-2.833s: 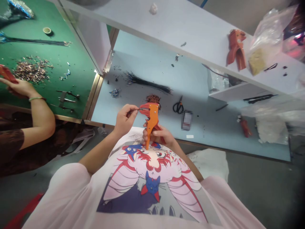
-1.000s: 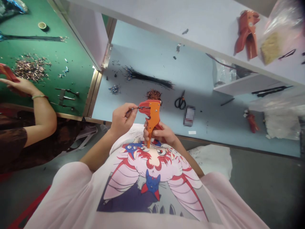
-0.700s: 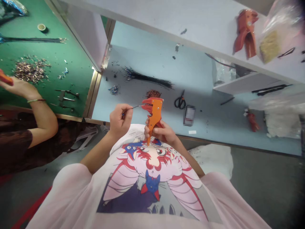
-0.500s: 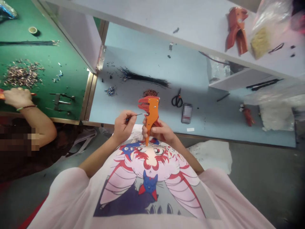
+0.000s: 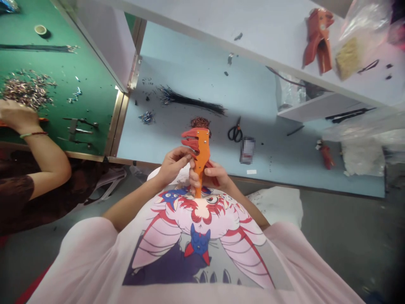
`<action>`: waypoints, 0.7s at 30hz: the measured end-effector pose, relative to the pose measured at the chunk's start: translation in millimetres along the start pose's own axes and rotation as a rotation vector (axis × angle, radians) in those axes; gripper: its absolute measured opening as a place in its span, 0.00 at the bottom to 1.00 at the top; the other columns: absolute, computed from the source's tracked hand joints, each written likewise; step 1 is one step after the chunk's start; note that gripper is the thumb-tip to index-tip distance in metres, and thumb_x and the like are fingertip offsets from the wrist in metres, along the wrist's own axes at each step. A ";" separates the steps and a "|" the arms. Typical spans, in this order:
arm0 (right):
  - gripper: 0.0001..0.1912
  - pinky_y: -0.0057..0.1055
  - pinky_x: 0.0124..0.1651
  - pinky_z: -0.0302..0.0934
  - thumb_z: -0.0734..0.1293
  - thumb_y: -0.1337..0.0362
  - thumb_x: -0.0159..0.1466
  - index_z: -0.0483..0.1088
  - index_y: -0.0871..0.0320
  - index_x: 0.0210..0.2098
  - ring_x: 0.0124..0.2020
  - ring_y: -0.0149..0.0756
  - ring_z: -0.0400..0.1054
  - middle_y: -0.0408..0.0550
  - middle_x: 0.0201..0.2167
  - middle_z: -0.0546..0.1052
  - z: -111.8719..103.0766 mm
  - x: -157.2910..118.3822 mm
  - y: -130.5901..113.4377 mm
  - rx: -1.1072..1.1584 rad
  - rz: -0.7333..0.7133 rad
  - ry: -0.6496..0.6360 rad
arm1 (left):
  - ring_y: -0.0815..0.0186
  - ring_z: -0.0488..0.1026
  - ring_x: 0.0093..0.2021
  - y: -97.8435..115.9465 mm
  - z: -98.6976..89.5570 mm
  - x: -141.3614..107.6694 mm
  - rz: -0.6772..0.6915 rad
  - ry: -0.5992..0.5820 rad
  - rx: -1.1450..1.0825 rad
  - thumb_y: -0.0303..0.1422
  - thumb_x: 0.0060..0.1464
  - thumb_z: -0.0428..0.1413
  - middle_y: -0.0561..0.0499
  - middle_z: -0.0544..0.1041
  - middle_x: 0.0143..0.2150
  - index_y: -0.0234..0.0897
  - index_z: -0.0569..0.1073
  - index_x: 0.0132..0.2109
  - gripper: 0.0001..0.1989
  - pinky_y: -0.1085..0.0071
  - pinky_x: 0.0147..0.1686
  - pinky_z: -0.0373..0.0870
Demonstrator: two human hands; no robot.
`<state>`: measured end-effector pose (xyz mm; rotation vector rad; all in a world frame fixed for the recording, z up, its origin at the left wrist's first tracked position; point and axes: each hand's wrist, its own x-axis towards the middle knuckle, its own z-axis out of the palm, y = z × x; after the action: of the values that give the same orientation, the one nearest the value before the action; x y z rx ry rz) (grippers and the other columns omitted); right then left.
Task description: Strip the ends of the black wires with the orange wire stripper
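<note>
My right hand [image 5: 217, 175] is wrapped round the handles of an orange and red hand tool [image 5: 203, 147], which stands upright in front of my chest with its red jaws facing left. My left hand [image 5: 175, 164] is pinched beside the tool, its fingertips touching or nearly touching the edge below the jaws; whatever lies in the pinch is too small to make out. Just beyond the tool's head lies a pile of small copper-coloured pieces [image 5: 200, 122]. Farther back, a bundle of black wires [image 5: 196, 102] rests on the blue table [image 5: 177, 143].
Scissors [image 5: 236, 131] and a phone [image 5: 247, 150] lie right of the tool. Small blue-tipped pieces [image 5: 147, 118] are at the left. A red tool [image 5: 319, 40] sits on the shelf [image 5: 268, 38]. Another person's hand [image 5: 20, 116] is over the green table [image 5: 95, 105].
My left hand has moved right, up against the tool, and the thin wire that showed in its pinch is no longer visible. The tool's red handle has swung outward. The other person's hand has shifted.
</note>
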<state>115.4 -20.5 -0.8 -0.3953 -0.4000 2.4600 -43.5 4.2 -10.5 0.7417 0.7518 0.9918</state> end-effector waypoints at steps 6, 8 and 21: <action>0.16 0.34 0.28 0.68 0.66 0.59 0.59 0.57 0.58 0.40 0.24 0.29 0.65 0.40 0.26 0.67 -0.8 2.7 0.8 0.016 0.005 -0.006 | 0.72 0.70 0.24 -0.7 0.5 3.3 -0.002 0.027 0.039 0.38 0.46 0.63 0.55 0.74 0.22 0.36 0.73 0.32 0.11 0.74 0.30 0.68; 0.15 0.33 0.27 0.68 0.66 0.59 0.59 0.57 0.57 0.40 0.22 0.28 0.64 0.39 0.25 0.67 -1.3 3.6 1.1 0.014 0.000 -0.007 | 0.71 0.71 0.25 -1.1 -0.4 4.5 0.002 0.050 0.058 0.38 0.45 0.63 0.55 0.74 0.22 0.36 0.74 0.32 0.11 0.74 0.31 0.68; 0.14 0.31 0.25 0.66 0.65 0.57 0.61 0.57 0.57 0.38 0.19 0.25 0.60 0.37 0.23 0.66 -3.3 6.3 -3.4 0.038 0.022 0.031 | 0.70 0.72 0.33 -3.1 -7.3 11.1 0.011 0.064 0.175 0.38 0.47 0.62 0.52 0.76 0.31 0.38 0.76 0.33 0.09 0.74 0.36 0.68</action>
<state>113.5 -13.3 -3.8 -0.4234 -0.3376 2.4753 -44.3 14.6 -19.3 0.8690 0.8993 0.9721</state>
